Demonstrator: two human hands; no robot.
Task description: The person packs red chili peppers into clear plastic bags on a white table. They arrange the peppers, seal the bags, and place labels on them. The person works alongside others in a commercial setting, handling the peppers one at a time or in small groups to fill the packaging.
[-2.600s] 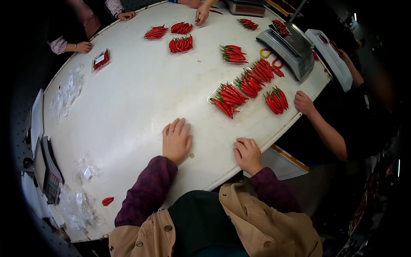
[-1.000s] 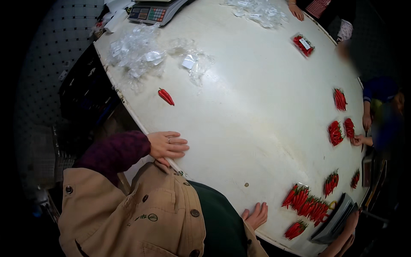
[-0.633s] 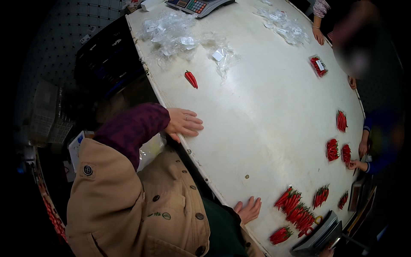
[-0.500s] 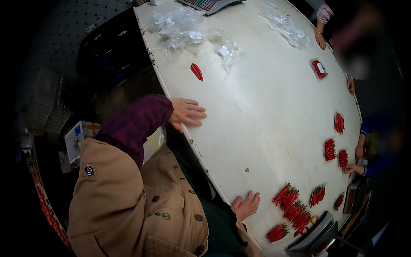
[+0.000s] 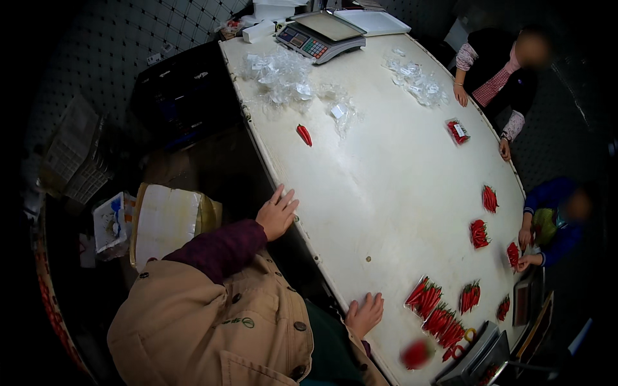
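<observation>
My left hand (image 5: 278, 213) rests on the near edge of the white table (image 5: 360, 206), fingers spread, holding nothing. Lower down, my right hand (image 5: 365, 315) lies on the tabletop with its fingers apart, also without anything in it. Close to the right hand are clear packs of red chili peppers (image 5: 423, 297), packed side by side with loose stalks showing. Another bunch of chilies (image 5: 470, 295) lies just beyond them. Below these, a red patch (image 5: 417, 354) is blurred. A single red chili (image 5: 304, 135) lies farther up the table from my left hand.
Crumpled clear plastic bags (image 5: 283, 77) are heaped near a digital scale (image 5: 322, 35) at the far end. Across the table, a person in a blue sleeve (image 5: 560, 238) handles a chili pack (image 5: 513, 255); another person's hand (image 5: 460, 95) rests on the edge. A second scale (image 5: 479, 354) stands lower right.
My left hand has drawn back and down from the tabletop to its edge. The right hand has stayed nearly in place. The view has shifted, showing more of the far end.
</observation>
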